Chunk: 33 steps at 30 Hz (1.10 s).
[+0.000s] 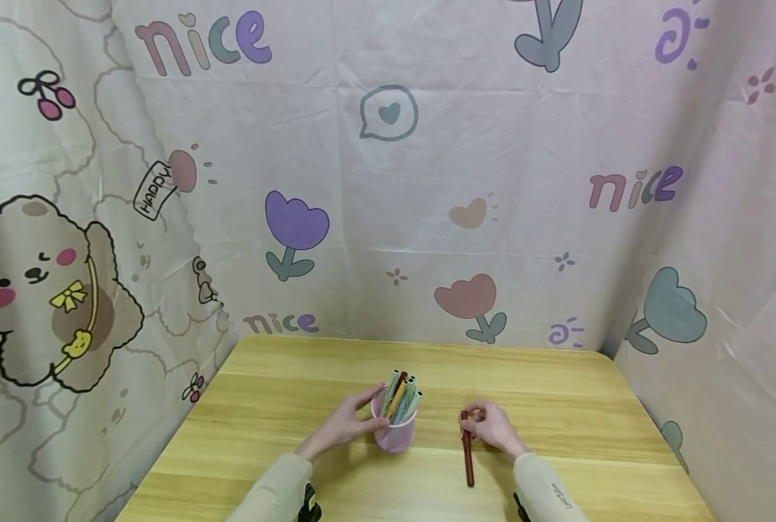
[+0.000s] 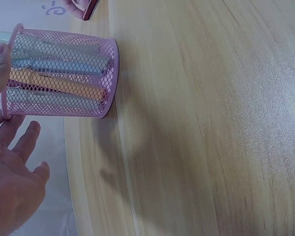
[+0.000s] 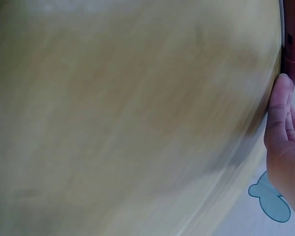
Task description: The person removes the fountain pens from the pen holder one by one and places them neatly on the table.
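A pink mesh pen cup (image 1: 397, 438) stands upright on the table, filled with several pens (image 1: 398, 399) in green, yellow, blue and dark red. My left hand (image 1: 346, 423) grips its rim from the left, thumb in front and index finger behind. In the left wrist view the other fingers (image 2: 27, 140) spread away from the mesh. To the right of the cup, my right hand (image 1: 494, 429) pinches a dark red pen (image 1: 469, 464) at its far end. The pen's other end points toward me. Only part of this pen (image 3: 292, 34) shows in the right wrist view.
The wooden table (image 1: 264, 406) ends at a patterned curtain (image 1: 374, 217) at the back. More curtain hangs along the left and right sides.
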Motion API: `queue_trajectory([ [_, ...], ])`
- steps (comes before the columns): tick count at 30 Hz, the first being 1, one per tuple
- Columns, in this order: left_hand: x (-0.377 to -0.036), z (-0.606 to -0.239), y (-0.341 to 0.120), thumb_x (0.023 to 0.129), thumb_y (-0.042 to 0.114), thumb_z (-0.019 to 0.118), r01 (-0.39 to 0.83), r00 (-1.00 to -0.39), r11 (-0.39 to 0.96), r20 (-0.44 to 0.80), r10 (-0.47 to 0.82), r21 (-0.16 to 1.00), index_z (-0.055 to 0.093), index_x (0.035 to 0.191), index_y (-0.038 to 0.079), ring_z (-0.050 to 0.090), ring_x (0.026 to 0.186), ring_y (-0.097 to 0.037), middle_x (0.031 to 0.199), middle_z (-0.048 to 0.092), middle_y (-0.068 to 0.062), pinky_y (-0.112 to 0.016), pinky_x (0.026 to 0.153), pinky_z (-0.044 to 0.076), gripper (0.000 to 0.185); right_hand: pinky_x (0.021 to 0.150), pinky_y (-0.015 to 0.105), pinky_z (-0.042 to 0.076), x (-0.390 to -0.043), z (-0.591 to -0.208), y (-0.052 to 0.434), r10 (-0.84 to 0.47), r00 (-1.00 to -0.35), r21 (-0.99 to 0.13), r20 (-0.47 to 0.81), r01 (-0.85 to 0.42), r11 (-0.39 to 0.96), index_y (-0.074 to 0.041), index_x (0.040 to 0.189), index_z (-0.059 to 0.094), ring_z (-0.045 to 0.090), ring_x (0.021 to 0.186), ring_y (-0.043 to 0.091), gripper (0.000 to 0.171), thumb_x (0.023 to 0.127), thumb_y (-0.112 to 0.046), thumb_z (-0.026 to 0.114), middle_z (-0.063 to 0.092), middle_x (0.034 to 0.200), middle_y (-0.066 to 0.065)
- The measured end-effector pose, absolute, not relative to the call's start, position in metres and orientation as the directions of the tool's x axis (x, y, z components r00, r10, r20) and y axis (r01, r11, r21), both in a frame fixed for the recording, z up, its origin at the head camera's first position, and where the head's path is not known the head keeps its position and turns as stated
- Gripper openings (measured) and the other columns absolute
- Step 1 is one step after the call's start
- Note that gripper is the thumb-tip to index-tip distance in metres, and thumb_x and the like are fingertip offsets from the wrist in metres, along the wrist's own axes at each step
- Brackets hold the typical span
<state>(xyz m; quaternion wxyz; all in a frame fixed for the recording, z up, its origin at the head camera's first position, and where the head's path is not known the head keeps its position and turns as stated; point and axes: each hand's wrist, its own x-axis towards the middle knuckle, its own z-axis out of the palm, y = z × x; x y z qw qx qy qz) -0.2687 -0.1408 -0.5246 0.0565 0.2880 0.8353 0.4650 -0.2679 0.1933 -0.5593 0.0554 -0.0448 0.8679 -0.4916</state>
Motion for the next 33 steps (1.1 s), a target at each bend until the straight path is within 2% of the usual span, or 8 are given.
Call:
queue_trajectory([
  [16, -0.2683, -0.5257, -0.1398, 0.093, 0.028, 0.071, 0.43, -0.825, 0.393, 0.177, 0.536, 0.812, 0.033, 0.151, -0.009, 0.039, 0.142, -0.054, 0.155, 0.038, -0.03, -0.072, 0.116, 0.03, 0.078, 0.054, 0.03, 0.058, -0.269, -0.5628, 0.1938, -0.12, -0.991, -0.865, -0.053, -0.014, 0.502, 0.01, 0.113, 0.062, 0.064, 0.061, 0.016, 0.029, 0.09, -0.004, 0.071, 0.065, 0.08, 0.011],
  [25, -0.269, -0.5272, -0.1412, 0.094, 0.028, 0.071, 0.437, -0.825, 0.401, 0.181, 0.536, 0.805, 0.034, 0.152, -0.007, 0.039, 0.141, -0.054, 0.155, 0.038, -0.03, -0.072, 0.116, 0.031, 0.077, 0.053, 0.026, 0.058, -0.2697, -0.5639, 0.1925, -0.12, -0.991, -0.875, -0.058, -0.008, 0.485, 0.01, 0.112, 0.062, 0.063, 0.059, 0.014, 0.026, 0.09, -0.002, 0.069, 0.064, 0.078, 0.008],
  [33, -0.2686, -0.5262, -0.1412, 0.094, 0.028, 0.071, 0.434, -0.826, 0.403, 0.178, 0.535, 0.806, 0.034, 0.152, -0.006, 0.039, 0.142, -0.053, 0.156, 0.038, -0.029, -0.071, 0.116, 0.031, 0.078, 0.054, 0.03, 0.058, -0.2679, -0.5634, 0.1925, -0.114, -0.992, -0.869, -0.05, -0.013, 0.494, 0.009, 0.113, 0.063, 0.063, 0.061, 0.016, 0.027, 0.09, -0.004, 0.071, 0.063, 0.079, 0.01],
])
